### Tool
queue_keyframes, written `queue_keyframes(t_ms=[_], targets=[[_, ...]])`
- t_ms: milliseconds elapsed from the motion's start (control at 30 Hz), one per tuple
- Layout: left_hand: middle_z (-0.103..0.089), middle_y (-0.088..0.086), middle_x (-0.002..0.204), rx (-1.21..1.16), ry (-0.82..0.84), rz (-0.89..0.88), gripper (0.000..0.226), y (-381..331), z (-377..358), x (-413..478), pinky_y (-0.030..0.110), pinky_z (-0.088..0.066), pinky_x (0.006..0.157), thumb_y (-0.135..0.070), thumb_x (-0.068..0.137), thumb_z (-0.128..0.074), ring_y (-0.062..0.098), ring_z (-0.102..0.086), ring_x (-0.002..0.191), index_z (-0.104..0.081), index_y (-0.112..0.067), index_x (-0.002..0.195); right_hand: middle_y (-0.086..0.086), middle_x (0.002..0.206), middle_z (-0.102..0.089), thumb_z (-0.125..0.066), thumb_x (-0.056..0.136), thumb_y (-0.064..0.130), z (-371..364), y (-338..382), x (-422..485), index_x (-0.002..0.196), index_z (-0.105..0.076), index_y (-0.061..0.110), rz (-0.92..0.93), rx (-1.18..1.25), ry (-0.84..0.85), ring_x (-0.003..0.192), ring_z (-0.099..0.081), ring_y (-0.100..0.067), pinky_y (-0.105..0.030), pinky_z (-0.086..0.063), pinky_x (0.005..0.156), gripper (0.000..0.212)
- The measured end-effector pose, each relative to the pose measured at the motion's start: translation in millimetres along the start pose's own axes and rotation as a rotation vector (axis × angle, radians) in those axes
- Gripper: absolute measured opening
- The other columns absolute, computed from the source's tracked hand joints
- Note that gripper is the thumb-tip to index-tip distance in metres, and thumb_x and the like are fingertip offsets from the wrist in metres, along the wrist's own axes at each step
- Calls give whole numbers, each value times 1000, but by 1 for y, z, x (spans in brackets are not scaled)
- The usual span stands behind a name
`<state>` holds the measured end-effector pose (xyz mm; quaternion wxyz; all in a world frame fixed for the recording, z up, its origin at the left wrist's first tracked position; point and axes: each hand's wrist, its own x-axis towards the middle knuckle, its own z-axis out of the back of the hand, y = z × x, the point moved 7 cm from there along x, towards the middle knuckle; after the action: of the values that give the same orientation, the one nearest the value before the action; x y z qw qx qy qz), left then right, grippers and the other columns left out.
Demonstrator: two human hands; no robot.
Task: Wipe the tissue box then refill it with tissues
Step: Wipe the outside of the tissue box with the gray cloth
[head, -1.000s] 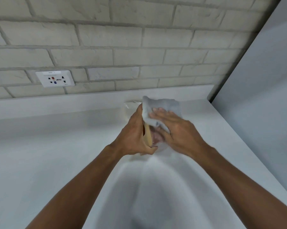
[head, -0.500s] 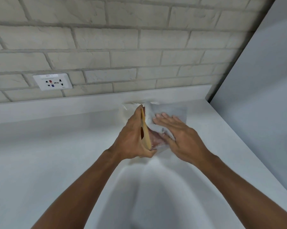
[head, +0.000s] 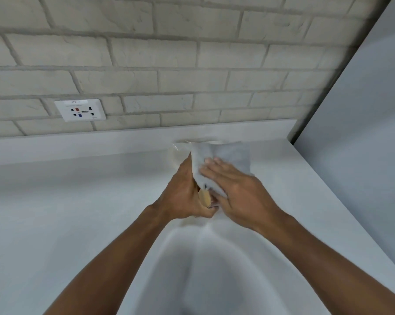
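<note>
My left hand [head: 183, 196] grips the tissue box [head: 205, 197], of which only a thin wooden-coloured edge shows between my hands. A grey-white cloth [head: 228, 160] lies over the box's right face. My right hand [head: 235, 189] presses flat on the cloth with straight fingers. Most of the box is hidden behind my hands and the cloth. Both hands are held above the white counter [head: 55, 212], near its back ledge.
A white basin [head: 203, 280] curves below my arms. A wall socket [head: 80, 110] sits in the pale brick wall at the left. A grey panel [head: 362, 133] closes off the right side. Something clear and crumpled [head: 180, 144] lies at the back ledge.
My right hand slid the cloth down the box and back up again. My left hand kept its grip on the box.
</note>
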<state>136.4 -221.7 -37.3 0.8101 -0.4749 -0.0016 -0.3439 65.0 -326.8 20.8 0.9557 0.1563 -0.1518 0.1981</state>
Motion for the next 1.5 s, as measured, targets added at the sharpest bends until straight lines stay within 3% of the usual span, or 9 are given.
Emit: queue_keyframes(t_ms=[133, 267, 467, 700, 867, 1033, 1267, 1400, 1500], targets=[[-58, 1, 126, -8, -7, -49, 99, -9, 5, 4, 46, -52, 97, -30, 50, -95, 26, -61, 118, -48, -12, 135, 10, 146, -52, -44, 98, 42, 19, -20, 21, 138, -57, 28, -149, 37, -27, 137, -42, -2, -25, -38, 111, 45], [-59, -11, 107, -65, -38, -42, 65, -14, 11, 3, 28, -51, 81, -24, 53, -84, 9, -63, 98, -60, -36, 112, 0, 146, -51, -52, 95, 28, 2, 5, 10, 138, -57, 18, -79, 4, -20, 138, -43, -10, -18, -26, 114, 44], [-58, -1, 120, -69, -47, -38, 107, -15, 8, -2, 29, -55, 85, -16, 52, -96, 15, -62, 108, -31, -31, 136, 10, 140, -57, -34, 98, 48, 20, -9, -1, 134, -60, 27, -105, 24, -65, 132, -44, 3, -19, -41, 100, 50], [-64, 14, 107, -64, -27, 63, 102, -1, 10, 3, 54, -55, 70, -26, 52, -86, 29, -65, 91, -30, -19, 136, 4, 145, -53, -43, 101, 37, 5, 8, 3, 136, -58, 22, -101, 7, -13, 138, -43, -10, -18, -29, 110, 41], [-58, 0, 120, -55, -49, 39, 105, -12, 9, 4, 44, -58, 84, -26, 52, -94, 24, -63, 107, -32, -21, 136, 10, 146, -51, -31, 99, 54, 24, -25, -10, 139, -54, 29, -189, 25, -40, 137, -41, -4, -16, -31, 104, 53], [-58, -10, 102, -76, -9, 84, 103, -8, 7, 5, 23, -48, 71, -26, 53, -89, 8, -61, 85, -28, -24, 136, -7, 129, -66, -58, 97, 24, 15, -2, 7, 122, -68, 13, -152, -37, -123, 123, -59, -22, -27, -44, 99, 29], [-60, -5, 117, -77, -35, 77, 107, -11, 9, 4, 40, -58, 82, -27, 53, -92, 18, -64, 103, -29, -24, 139, 12, 153, -41, -40, 104, 41, 21, -43, -3, 144, -47, 32, -280, 12, -41, 143, -32, -5, -24, -31, 111, 42], [-56, -13, 117, -90, -4, 62, 115, -9, 6, 3, 30, -53, 82, -28, 53, -91, 12, -62, 104, -24, -19, 146, 2, 149, -48, -40, 101, 36, 0, -3, -22, 140, -55, 19, 28, 55, 7, 144, -34, -9, -30, -27, 119, 46], [-56, -9, 125, -69, -33, 81, 114, -10, 9, 4, 44, -56, 93, -30, 52, -91, 17, -61, 114, -26, -24, 145, 8, 149, -48, -36, 101, 49, 16, -37, -12, 141, -54, 26, -179, 102, -71, 142, -33, -1, -29, -35, 115, 49]])
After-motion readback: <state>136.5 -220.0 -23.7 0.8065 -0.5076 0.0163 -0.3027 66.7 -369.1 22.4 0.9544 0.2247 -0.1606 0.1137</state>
